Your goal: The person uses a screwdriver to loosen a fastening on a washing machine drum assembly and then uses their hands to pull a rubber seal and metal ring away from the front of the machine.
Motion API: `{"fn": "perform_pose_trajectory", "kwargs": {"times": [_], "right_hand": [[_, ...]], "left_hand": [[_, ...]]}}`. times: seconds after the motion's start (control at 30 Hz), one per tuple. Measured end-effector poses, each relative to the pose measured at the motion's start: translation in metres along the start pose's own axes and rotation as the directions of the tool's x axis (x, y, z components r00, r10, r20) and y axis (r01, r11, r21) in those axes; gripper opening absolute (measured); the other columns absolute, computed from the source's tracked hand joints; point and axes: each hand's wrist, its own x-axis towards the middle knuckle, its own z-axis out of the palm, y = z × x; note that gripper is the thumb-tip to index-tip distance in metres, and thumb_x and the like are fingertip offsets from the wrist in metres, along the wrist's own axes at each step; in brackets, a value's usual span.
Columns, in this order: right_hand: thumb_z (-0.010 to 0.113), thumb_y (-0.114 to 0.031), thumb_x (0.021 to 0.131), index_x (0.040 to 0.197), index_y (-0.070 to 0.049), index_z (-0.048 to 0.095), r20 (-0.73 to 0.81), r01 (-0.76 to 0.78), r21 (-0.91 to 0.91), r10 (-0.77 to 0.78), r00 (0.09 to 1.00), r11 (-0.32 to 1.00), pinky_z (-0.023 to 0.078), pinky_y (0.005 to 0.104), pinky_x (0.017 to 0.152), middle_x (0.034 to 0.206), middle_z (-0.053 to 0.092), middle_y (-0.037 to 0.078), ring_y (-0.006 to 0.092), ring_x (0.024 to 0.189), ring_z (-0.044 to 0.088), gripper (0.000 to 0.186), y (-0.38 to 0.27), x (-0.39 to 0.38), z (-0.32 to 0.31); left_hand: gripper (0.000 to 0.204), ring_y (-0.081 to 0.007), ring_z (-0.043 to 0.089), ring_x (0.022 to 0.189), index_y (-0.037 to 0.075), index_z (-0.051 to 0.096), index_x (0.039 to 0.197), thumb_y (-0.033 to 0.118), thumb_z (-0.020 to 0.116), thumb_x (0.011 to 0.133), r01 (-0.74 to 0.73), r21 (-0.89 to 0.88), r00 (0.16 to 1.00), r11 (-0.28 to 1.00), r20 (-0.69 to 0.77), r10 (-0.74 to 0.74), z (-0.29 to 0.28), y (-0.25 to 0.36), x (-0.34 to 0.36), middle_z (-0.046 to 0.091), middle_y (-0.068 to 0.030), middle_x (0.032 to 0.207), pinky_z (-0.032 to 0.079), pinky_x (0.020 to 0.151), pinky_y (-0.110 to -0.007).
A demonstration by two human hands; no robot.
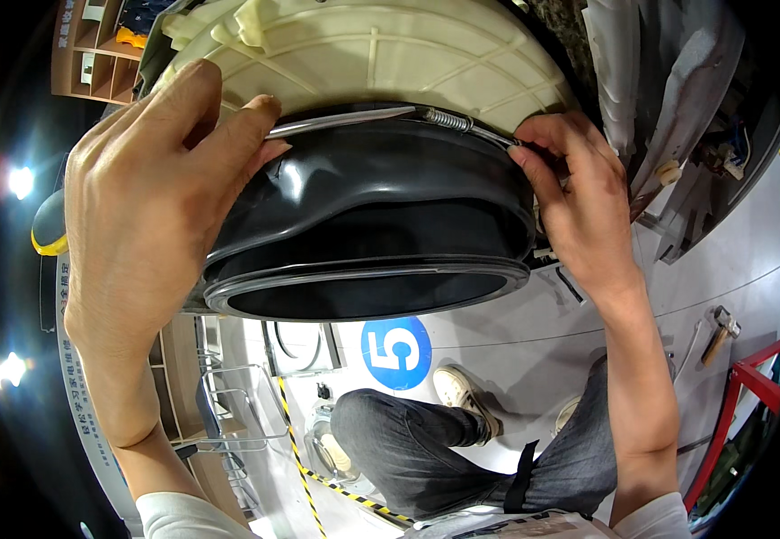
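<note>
A black rubber door gasket [390, 171] curves around the front of a cream plastic washer tub [354, 63]. In its upper groove lies a wire clamp with a coil spring [448, 119]. My left hand [152, 189] is closed around a screwdriver [345, 119], its tapered metal shaft along the groove and its tip just left of the spring. What appears to be its grey and yellow handle end [48, 225] sticks out beyond the hand. Thumb and fingers of my right hand [579, 189] pinch the clamp wire right of the spring, against the gasket.
A grey-white panel [660, 81] stands to the right of the tub. On the floor lie a hammer [721, 337] and, farther right, a red frame [749, 382]. Shelves [98, 63] stand at the upper left, a wire rack [237, 404] at the lower left. Striped tape [354, 496] marks the floor.
</note>
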Motion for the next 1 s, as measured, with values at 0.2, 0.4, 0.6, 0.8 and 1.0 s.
{"fn": "perform_pose_trajectory", "kwargs": {"times": [0.2, 0.4, 0.6, 0.8, 1.0], "right_hand": [[0.069, 0.001, 0.089, 0.098, -0.001, 0.062, -0.007, 0.032, -0.004, -0.032, 0.999, 0.999, 0.049, 0.0380, 0.067, 0.091, 0.062, 0.012, 0.0300, 0.077, 0.064, 0.012, -0.001, 0.001, 0.001], [0.069, -0.001, 0.089, 0.099, -0.002, 0.062, 0.000, 0.041, -0.023, -0.041, 0.999, 0.999, 0.050, 0.0389, 0.069, 0.091, 0.062, 0.012, 0.0295, 0.078, 0.064, 0.012, 0.002, 0.000, 0.001], [0.069, -0.002, 0.090, 0.099, -0.003, 0.063, 0.012, 0.042, -0.050, -0.041, 0.999, 0.998, 0.050, 0.0401, 0.071, 0.092, 0.062, 0.013, 0.0322, 0.079, 0.064, 0.011, 0.001, 0.000, -0.001], [0.069, 0.002, 0.088, 0.103, 0.001, 0.063, 0.013, 0.029, -0.119, -0.027, 1.000, 0.992, 0.050, 0.0372, 0.074, 0.097, 0.065, 0.014, 0.0314, 0.084, 0.063, 0.016, -0.004, -0.002, 0.000], [0.070, 0.001, 0.088, 0.103, 0.000, 0.064, 0.009, 0.017, -0.057, -0.016, 1.000, 0.998, 0.051, 0.0365, 0.073, 0.097, 0.065, 0.013, 0.0307, 0.083, 0.064, 0.016, -0.004, -0.001, 0.000]], "left_hand": [[0.030, -0.0233, 0.056, 0.067, 0.006, 0.075, 0.104, 0.016, 0.081, 0.076, -0.021, 0.008, 1.000, 1.000, -0.014, 0.021, -0.001, -0.001, 0.000, 0.051, -0.0081, 0.078, 0.045, 0.063, -0.038], [0.029, -0.0232, 0.056, 0.067, 0.005, 0.075, 0.103, 0.016, 0.081, 0.076, -0.051, 0.017, 0.999, 0.999, -0.005, 0.051, -0.001, -0.001, 0.001, 0.051, -0.0080, 0.078, 0.046, 0.063, -0.038], [0.032, -0.0225, 0.055, 0.067, 0.005, 0.074, 0.105, 0.017, 0.080, 0.076, -0.069, 0.026, 0.998, 0.997, -0.012, 0.069, -0.001, -0.001, 0.001, 0.050, -0.0075, 0.078, 0.045, 0.062, -0.038], [0.031, -0.0224, 0.056, 0.067, 0.005, 0.073, 0.104, 0.017, 0.080, 0.076, -0.091, 0.048, 0.996, 0.995, -0.013, 0.092, -0.004, 0.000, 0.006, 0.051, -0.0074, 0.079, 0.046, 0.062, -0.038], [0.021, -0.0260, 0.061, 0.073, 0.004, 0.067, 0.093, 0.009, 0.078, 0.076, -0.135, 0.070, 0.991, 0.988, 0.019, 0.134, -0.012, -0.002, 0.011, 0.059, -0.0078, 0.085, 0.048, 0.066, -0.039]]}}
